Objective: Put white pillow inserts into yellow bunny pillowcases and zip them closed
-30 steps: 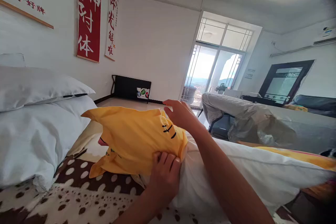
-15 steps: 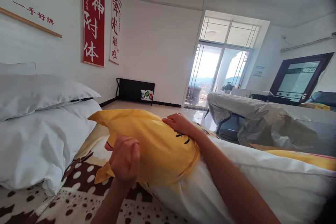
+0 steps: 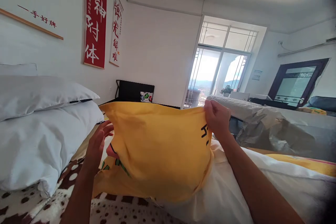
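Note:
A yellow pillowcase [image 3: 160,147] with black marks is pulled part way over one end of a long white pillow [image 3: 236,196] lying on the bed. My right hand [image 3: 216,119] is closed on the pillowcase's upper right edge and holds it raised. My left hand [image 3: 97,141] is at the pillowcase's left side with its fingers spread and partly behind the cloth; I cannot make out whether it grips the fabric.
Two white pillows [image 3: 39,119] are stacked at the left on a brown and cream spotted blanket [image 3: 39,206]. Red banners [image 3: 95,21] hang on the wall. A covered sofa [image 3: 262,126] stands to the right, before a glass balcony door [image 3: 210,77].
My right hand went from resting on top of the pillowcase to gripping its edge and lifting it. My left hand left the pillowcase's open end, moved left and opened up.

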Tool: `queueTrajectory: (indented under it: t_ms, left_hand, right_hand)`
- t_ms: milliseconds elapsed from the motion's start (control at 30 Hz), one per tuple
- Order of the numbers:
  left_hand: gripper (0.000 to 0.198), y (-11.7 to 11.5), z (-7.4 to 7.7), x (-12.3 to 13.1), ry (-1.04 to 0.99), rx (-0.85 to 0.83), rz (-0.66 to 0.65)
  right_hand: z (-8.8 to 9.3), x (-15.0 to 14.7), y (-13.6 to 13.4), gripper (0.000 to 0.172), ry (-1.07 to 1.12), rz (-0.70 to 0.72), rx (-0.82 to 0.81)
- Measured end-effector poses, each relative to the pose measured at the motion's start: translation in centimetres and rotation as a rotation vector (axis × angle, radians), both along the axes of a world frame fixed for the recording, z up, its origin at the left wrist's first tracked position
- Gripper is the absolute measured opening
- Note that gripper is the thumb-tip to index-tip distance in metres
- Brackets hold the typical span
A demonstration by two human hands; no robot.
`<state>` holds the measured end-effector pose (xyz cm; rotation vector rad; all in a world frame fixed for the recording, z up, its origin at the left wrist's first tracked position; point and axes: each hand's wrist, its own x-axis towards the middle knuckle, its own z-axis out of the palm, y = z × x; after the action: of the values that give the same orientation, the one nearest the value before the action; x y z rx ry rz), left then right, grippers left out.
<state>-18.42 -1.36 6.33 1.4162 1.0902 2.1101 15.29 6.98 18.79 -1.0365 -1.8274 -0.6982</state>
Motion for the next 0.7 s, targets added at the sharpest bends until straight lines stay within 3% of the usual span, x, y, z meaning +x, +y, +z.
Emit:
queueTrajectory:
  t_ms: [67,200,300,500,567,700]
  left_hand:
    - [0.053,-0.1,0.1,0.5,-0.005,-0.033,-0.089]
    - [0.044,0.0,0.1,1.0,0.101,-0.068,-0.099]
    - [0.044,0.4,-0.2,1.1,0.248,-0.087,-0.12]
    - [0.025,1.2,-0.5,3.0,0.295,-0.097,-0.005]
    - [0.019,1.6,-0.8,3.6,0.261,-0.116,0.047]
    - [0.015,2.9,-2.0,3.2,0.161,-0.18,0.138]
  right_hand:
    - [0.3,0.9,0.2,0.051,-0.038,-0.023,-0.028]
    - [0.4,2.5,0.7,0.056,-0.054,-0.095,-0.024]
    - [0.0,3.3,1.3,0.058,-0.205,-0.186,-0.098]
    - [-0.2,3.3,2.9,0.052,-0.371,-0.436,-0.232]
    - [0.3,2.7,3.4,0.051,-0.466,-0.459,-0.302]
    - [2.4,0.6,2.7,0.037,-0.378,-0.459,-0.424]
